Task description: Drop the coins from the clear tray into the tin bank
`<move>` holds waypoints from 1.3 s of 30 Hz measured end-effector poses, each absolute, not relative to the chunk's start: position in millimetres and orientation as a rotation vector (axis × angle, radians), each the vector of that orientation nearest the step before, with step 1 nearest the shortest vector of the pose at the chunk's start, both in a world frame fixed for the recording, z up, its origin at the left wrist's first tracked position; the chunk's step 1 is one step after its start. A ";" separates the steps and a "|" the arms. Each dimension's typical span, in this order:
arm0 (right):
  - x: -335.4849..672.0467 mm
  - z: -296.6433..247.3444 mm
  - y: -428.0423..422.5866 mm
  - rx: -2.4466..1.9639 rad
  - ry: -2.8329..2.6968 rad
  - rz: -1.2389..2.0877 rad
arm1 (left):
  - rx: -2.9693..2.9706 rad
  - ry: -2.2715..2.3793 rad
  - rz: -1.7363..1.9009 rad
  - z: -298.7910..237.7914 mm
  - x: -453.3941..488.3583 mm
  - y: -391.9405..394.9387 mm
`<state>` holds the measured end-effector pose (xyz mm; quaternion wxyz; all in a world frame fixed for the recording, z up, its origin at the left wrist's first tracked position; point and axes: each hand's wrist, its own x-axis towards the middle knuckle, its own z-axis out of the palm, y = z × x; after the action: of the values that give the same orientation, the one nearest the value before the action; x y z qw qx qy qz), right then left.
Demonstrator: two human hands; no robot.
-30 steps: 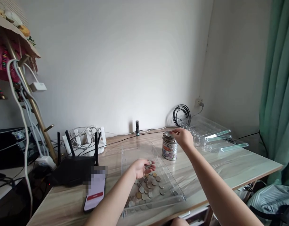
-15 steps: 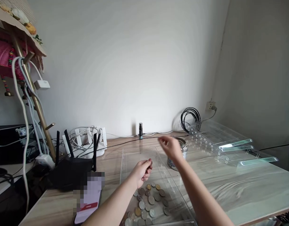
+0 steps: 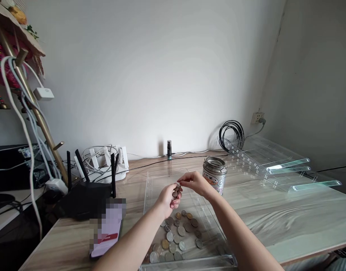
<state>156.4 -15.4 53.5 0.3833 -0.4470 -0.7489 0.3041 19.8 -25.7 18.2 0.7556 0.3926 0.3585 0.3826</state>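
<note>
My left hand (image 3: pixel 165 199) is closed around several coins (image 3: pixel 175 194), held above a clear plastic tray (image 3: pixel 187 262). The thumb and fingertips of my right hand (image 3: pixel 198 183) meet at the top of these coins, pinching one coin at the left hand's fingers. Below the hands, silver and gold-coloured coins (image 3: pixel 181 230) lie scattered over the tray's near half. A round metal tin (image 3: pixel 222 180) with a printed label stands upright just beyond my right hand, its lid showing a slot.
At the left are a phone (image 3: pixel 109 233), a black router (image 3: pixel 85 203) and a white router (image 3: pixel 120 175) with cables. A small dark bottle (image 3: pixel 169 149) stands by the wall. Clear plastic trays (image 3: pixel 291 165) and a coil of black cable (image 3: pixel 231 135) occupy the back right.
My right hand has moved from above the tin down and left to the coins in my left hand. The tin now shows fully. The head view has shifted slightly.
</note>
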 end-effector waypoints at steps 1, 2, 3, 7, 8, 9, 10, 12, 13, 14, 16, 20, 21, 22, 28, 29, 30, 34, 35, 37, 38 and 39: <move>162.6 59.0 -16.2 -1.181 -1.839 0.622 | 0.867 0.791 0.829 18.7 19.6 -26.0; 171.1 65.4 -16.5 -1.244 -1.737 0.441 | 0.881 0.805 0.821 19.0 19.5 -26.3; 181.4 72.2 -16.2 -1.326 -1.613 0.255 | 0.899 0.820 0.813 18.9 19.6 -26.6; 228.4 93.4 -7.1 -1.769 -1.315 -0.139 | 0.978 0.864 0.820 16.8 20.2 -27.0; 237.4 95.2 -3.6 -1.853 -1.338 -0.120 | 0.993 0.874 0.831 16.2 20.2 -27.0; 244.1 95.4 -0.3 -1.909 -1.376 -0.083 | 1.006 0.886 0.839 15.8 20.3 -27.0; 248.2 94.2 2.2 -1.942 -1.416 -0.053 | 1.015 0.896 0.842 15.5 20.3 -26.9; 248.7 89.2 3.9 -1.932 -1.452 -0.100 | 1.027 0.905 0.843 15.3 20.4 -26.9; 245.3 86.1 2.8 -1.881 -1.436 -0.193 | 1.031 0.904 0.845 15.3 20.5 -26.8; 239.7 82.8 0.6 -1.799 -1.408 -0.299 | 1.034 0.898 0.849 15.2 20.5 -26.7; 222.6 76.2 -5.5 -1.579 -1.374 -0.397 | 1.030 0.881 0.882 14.8 20.5 -26.3; 174.3 60.8 -14.0 -1.311 -1.765 0.153 | 1.019 0.830 1.009 13.5 19.7 -24.9; 162.6 56.6 -14.7 -1.250 -1.898 0.318 | 1.015 0.820 1.039 13.4 19.4 -24.6; 152.4 52.6 -14.9 -1.193 -2.004 0.439 | 1.008 0.815 1.061 13.4 19.1 -24.5; 153.9 56.1 -13.4 -1.263 -1.970 0.265 | 0.882 0.841 1.033 14.5 17.3 -24.6; 165.1 62.8 -12.3 -1.355 -1.873 0.121 | 0.847 0.861 1.000 14.2 17.1 -24.4; 178.1 70.4 -10.9 -1.468 -1.754 -0.023 | 0.819 0.884 0.965 13.6 17.0 -24.1; 228.6 96.6 -2.5 -1.966 -1.441 -0.307 | 0.839 0.922 0.902 10.2 17.4 -22.3; 236.8 99.7 -0.2 -2.051 -1.468 -0.297 | 0.861 0.922 0.905 9.6 17.5 -21.9; 246.2 101.0 4.4 -2.127 -1.579 -0.252 | 0.891 0.928 0.920 9.3 17.5 -21.6; 248.1 100.0 6.5 -2.130 -1.627 -0.242 | 0.899 0.930 0.933 9.8 17.3 -21.9; 248.7 98.5 8.4 -2.122 -1.664 -0.243 | 0.902 0.927 0.945 10.6 17.0 -22.3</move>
<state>248.7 8.4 98.5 0.2155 -0.7654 -0.6001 -0.0877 17.0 -22.3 10.6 0.6959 0.4045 0.4157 0.4234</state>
